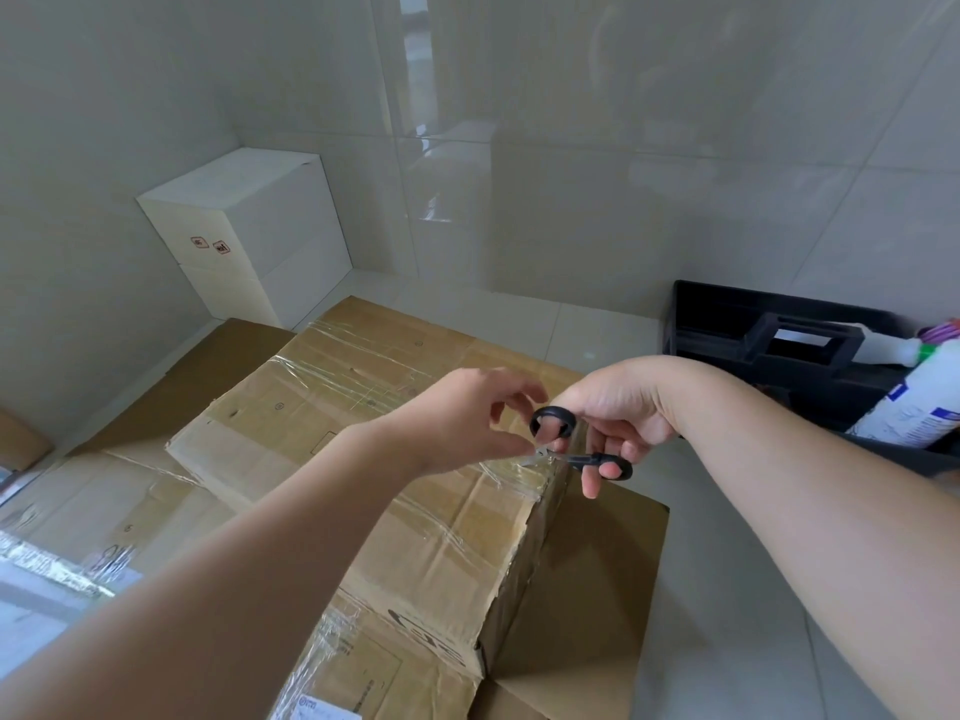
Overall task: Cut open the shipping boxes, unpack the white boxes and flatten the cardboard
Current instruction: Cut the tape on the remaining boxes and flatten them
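While the right hand (pixel 613 418) grips black scissors (pixel 576 449), the taped shipping box (pixel 374 459) sits right under both hands, left hand (pixel 467 423) pinching at the blade tips. Flattened cardboard (pixel 582 605) lies underneath on the tiled floor (pixel 727 589); white boxes (pixel 249 236) stacked beyond the left hand, in the corner.

Soft, even daylight fills the scene, a bright window reflection glares on the glossy wall tiles (pixel 415 70), shadows stay faint, and wide-angle distortion bends and slightly blurs the frame edges.
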Demonstrator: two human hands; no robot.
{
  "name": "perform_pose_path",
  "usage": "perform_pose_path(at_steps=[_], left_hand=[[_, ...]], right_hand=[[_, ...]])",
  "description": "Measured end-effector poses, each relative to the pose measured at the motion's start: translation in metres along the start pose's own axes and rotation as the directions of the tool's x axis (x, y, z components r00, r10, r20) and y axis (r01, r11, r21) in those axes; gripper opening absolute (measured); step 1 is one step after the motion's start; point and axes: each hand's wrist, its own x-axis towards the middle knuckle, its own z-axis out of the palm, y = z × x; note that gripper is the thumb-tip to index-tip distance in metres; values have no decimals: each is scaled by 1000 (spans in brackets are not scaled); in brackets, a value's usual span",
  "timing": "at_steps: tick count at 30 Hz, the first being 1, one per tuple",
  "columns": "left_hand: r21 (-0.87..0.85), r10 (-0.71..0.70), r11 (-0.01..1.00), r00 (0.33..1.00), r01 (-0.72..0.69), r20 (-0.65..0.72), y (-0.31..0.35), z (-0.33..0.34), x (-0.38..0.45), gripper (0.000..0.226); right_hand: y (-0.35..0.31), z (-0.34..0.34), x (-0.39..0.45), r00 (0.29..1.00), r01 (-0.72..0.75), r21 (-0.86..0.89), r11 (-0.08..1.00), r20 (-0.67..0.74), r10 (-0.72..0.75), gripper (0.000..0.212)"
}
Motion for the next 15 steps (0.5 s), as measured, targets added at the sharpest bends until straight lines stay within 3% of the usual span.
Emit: perform_pose_path(at_steps=[6, 10, 12, 15], left_hand=[[44, 46, 998, 998, -45, -33, 0, 1, 3, 10], [31, -7, 999, 999, 9, -49, -5, -3, 4, 12], [-3, -49, 999, 997, 49, -63, -11, -7, 5, 11], [-19, -97, 995, 994, 96, -40, -18, -13, 8, 15]], right_hand=[[-9, -4, -4, 999, 25, -20, 1000, -27, -25, 40], [-5, -5, -5, 985, 126, 27, 992, -126, -121, 51], [1, -2, -3, 940, 219, -48, 975, -257, -224, 61], [10, 10, 4, 786, 296, -340, 892, -443, -430, 58]])
